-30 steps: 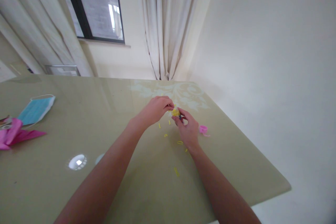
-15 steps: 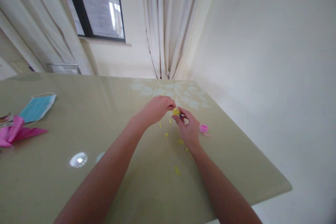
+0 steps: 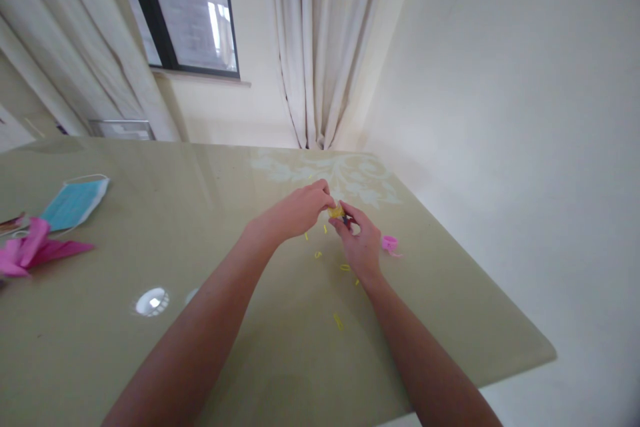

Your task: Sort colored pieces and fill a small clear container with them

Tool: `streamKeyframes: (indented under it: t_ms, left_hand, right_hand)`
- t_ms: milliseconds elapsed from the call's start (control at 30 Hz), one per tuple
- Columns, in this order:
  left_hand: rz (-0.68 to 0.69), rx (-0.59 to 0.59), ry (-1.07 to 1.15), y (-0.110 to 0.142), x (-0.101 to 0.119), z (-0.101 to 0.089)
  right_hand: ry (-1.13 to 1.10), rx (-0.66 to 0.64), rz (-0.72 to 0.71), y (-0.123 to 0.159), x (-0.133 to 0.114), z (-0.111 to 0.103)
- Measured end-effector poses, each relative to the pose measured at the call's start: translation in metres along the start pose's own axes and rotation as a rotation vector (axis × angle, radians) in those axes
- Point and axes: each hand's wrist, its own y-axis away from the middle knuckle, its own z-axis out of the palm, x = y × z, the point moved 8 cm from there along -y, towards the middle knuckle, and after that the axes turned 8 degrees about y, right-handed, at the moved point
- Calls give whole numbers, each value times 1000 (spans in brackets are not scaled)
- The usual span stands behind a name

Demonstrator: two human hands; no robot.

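Observation:
Above the table my right hand (image 3: 363,240) is closed, with thumb and fingers gripping a small yellow bundle (image 3: 336,211) that looks like a little container of yellow rubber bands. Dark blue and red show at its right side, between my fingers. My left hand (image 3: 311,205) reaches in from the left, palm down. Its fingertips are pinched together at the bundle's left edge, and what they hold is hidden. Several thin yellow rubber bands (image 3: 345,267) lie scattered on the table below my hands. Just right of my right hand sits a pink ring-shaped piece (image 3: 389,243) with a loose strip.
A blue face mask (image 3: 75,203) lies at the table's left, beside crumpled pink material (image 3: 37,250). The glossy table (image 3: 280,360) has its right edge running along a white wall (image 3: 525,113). Curtains (image 3: 320,47) and a window (image 3: 193,7) are behind it.
My left hand has shifted slightly, its fingers bunched closer over the yellow bundle. My right hand keeps its grip almost in place. The view has tilted very slightly.

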Motion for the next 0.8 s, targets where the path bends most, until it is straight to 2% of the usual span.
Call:
streamKeyframes:
  t_ms: [133, 300, 600, 800]
  left_hand:
    - [-50, 93, 3, -4, -3, -8]
    - [-126, 225, 132, -4, -9, -16]
    - [-55, 232, 93, -4, -6, -18]
    - [12, 141, 78, -1, -4, -14]
  right_hand:
    - [-6, -8, -27, 1, -5, 0]
    - [-2, -15, -46, 1, -8, 1]
    - [-44, 13, 4, -1, -5, -2]
    - [-59, 31, 35, -1, 1, -2]
